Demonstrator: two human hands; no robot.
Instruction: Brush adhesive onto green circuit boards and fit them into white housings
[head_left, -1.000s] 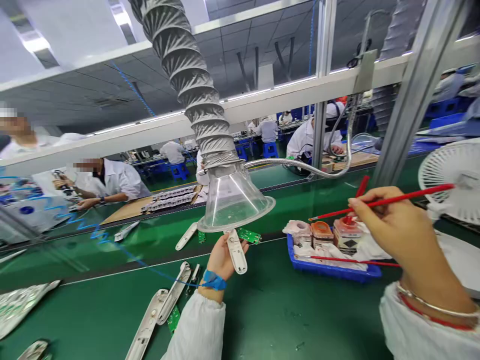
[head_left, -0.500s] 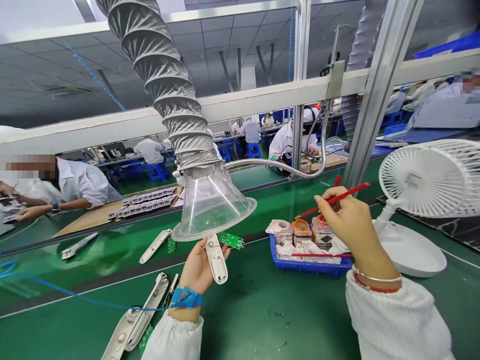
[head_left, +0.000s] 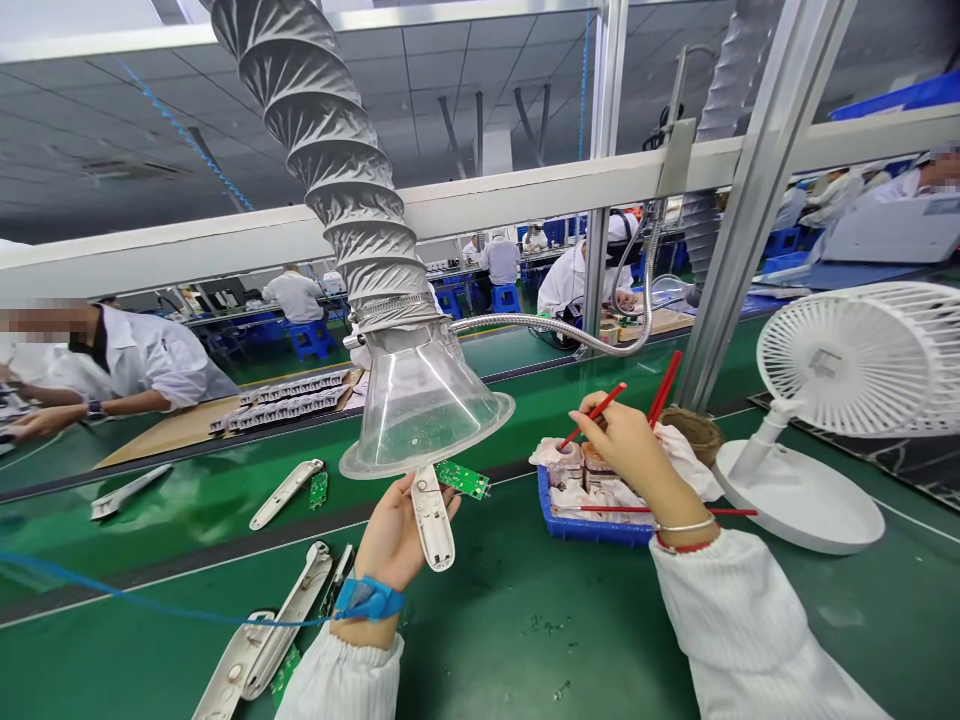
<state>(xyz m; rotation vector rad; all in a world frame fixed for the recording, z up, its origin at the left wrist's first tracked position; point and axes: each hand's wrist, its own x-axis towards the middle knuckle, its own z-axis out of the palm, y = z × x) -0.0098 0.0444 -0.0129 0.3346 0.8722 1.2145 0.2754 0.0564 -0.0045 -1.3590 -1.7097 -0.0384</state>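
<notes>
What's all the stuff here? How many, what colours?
Held shell: one, white, left hand
Other shells: at least four, white, left
Circuit boards: three, green, one at left hand
Sticks: at least three, red, one in right hand
Tray: one, blue, below right hand
Jars: at least two, pink-orange, in tray
Funnel: one, clear, centre
Hose: one, grey, above funnel
Fan: one, white, right
People: several, white coats, background
Left hand: one, white sleeve, centre
Right hand: one, white sleeve, over tray

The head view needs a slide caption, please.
Left hand holds a white casing; right hand holds a red brush at a blue tray.
</notes>
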